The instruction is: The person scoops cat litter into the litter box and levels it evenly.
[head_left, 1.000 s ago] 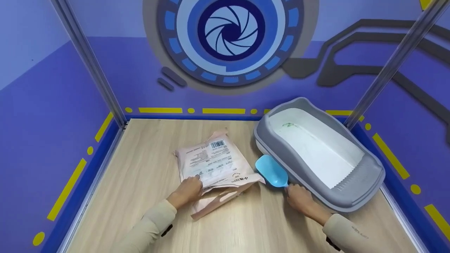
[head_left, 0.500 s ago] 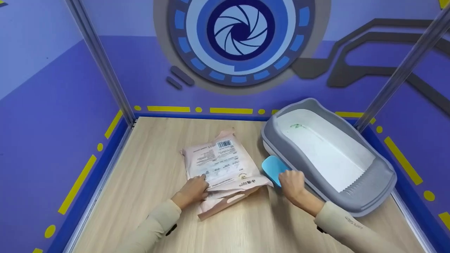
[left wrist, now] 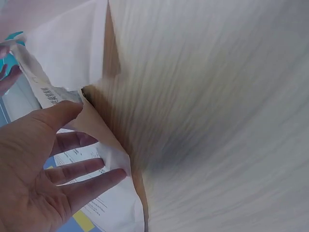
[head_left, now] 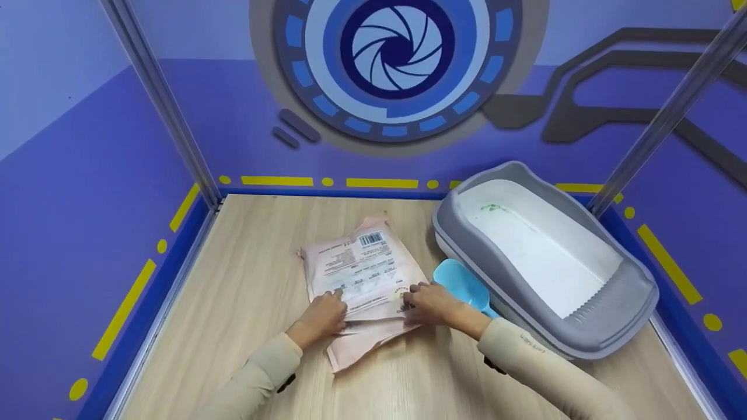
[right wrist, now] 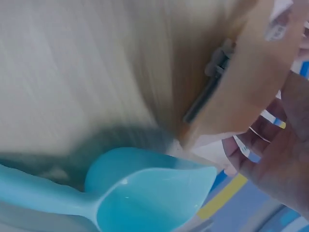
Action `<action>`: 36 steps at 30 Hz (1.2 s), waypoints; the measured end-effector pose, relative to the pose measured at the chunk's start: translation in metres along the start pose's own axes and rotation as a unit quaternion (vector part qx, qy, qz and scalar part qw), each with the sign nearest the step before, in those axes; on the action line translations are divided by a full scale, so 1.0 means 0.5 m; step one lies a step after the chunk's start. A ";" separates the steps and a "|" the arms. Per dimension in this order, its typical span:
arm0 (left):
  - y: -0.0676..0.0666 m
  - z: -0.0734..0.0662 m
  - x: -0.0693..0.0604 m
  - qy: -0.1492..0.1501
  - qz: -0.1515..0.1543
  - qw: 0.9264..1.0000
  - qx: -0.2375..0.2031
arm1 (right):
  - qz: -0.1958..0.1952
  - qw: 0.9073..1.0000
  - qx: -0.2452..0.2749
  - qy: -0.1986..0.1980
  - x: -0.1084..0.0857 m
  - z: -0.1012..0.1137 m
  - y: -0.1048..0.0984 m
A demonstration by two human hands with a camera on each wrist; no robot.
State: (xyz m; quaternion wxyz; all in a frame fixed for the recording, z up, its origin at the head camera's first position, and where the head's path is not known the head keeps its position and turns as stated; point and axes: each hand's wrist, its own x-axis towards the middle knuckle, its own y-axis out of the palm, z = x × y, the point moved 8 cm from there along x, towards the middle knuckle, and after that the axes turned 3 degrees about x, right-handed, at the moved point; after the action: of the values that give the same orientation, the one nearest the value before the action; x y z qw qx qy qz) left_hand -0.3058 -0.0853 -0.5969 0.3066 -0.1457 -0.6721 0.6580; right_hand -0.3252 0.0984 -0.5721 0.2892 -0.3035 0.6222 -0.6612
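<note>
A flat pink bag (head_left: 373, 274) with printed text and a barcode lies on the table, its torn mouth toward the person. My left hand (head_left: 320, 318) holds the bag's left side near the mouth; in the left wrist view the thumb and fingers (left wrist: 94, 188) lie on either side of its edge. At the bag's right front corner, my right hand (head_left: 435, 304) grips the edge with curled fingers; part of it is cut off in the right wrist view. A light blue scoop (head_left: 461, 283) lies beside my right wrist, untouched.
A grey-rimmed white litter box (head_left: 540, 251) stands at the back right, with a few green marks inside. The scoop lies against its near side. Blue-purple walls (head_left: 87, 233) enclose the wooden table (head_left: 257, 233) at the back and both sides.
My right hand has let go of the scoop and moved left onto the bag's corner. The scoop stays by the litter box. The bag's mouth has been pressed flatter; my left hand stays there.
</note>
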 end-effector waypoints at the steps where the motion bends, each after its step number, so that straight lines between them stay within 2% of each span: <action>1: -0.001 0.001 0.001 -0.003 0.002 1.000 0.004 | -0.012 1.000 -0.029 -0.003 0.002 0.003 0.001; 3: -0.001 0.004 0.004 -0.009 0.007 1.000 0.014 | -0.035 0.995 -0.091 -0.012 0.003 0.009 0.004; 6: 0.004 0.009 0.008 -0.016 0.026 0.999 0.016 | -0.050 0.987 -0.152 -0.025 0.000 0.017 0.011; 10: 0.010 0.013 0.008 -0.014 0.038 0.999 -0.009 | -0.060 0.981 -0.182 -0.037 -0.007 0.022 0.021; 14: 0.002 0.016 0.008 -0.005 0.027 0.999 -0.047 | -0.108 0.974 -0.200 -0.019 -0.006 0.013 0.012; 17: -0.009 0.022 0.012 -0.004 0.010 0.998 -0.058 | -0.149 0.971 -0.187 0.002 -0.003 0.004 -0.004; 21: -0.024 0.036 0.020 -0.018 -0.009 0.998 -0.060 | -0.179 0.976 -0.121 0.029 -0.001 -0.009 -0.026; 25: -0.047 0.048 0.028 -0.040 -0.030 0.997 -0.060 | -0.178 0.980 -0.053 0.066 -0.003 -0.031 -0.045; 28: -0.064 0.053 0.033 -0.050 -0.044 0.996 -0.055 | -0.170 0.981 -0.032 0.087 -0.009 -0.049 -0.053; 31: -0.079 0.052 0.036 -0.055 -0.062 0.996 -0.042 | -0.184 0.977 -0.030 0.107 -0.015 -0.066 -0.066; 36: -0.100 0.043 0.035 -0.064 -0.102 0.992 0.019 | -0.247 0.959 -0.041 0.131 -0.018 -0.085 -0.097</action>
State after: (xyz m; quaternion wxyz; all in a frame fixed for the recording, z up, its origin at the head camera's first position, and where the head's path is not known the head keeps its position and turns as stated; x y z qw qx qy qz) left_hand -0.3219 -0.0966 -0.5430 0.3313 -0.0277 -0.6892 0.6438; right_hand -0.3519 0.1356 -0.5259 0.0201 -0.3702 0.5867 -0.7199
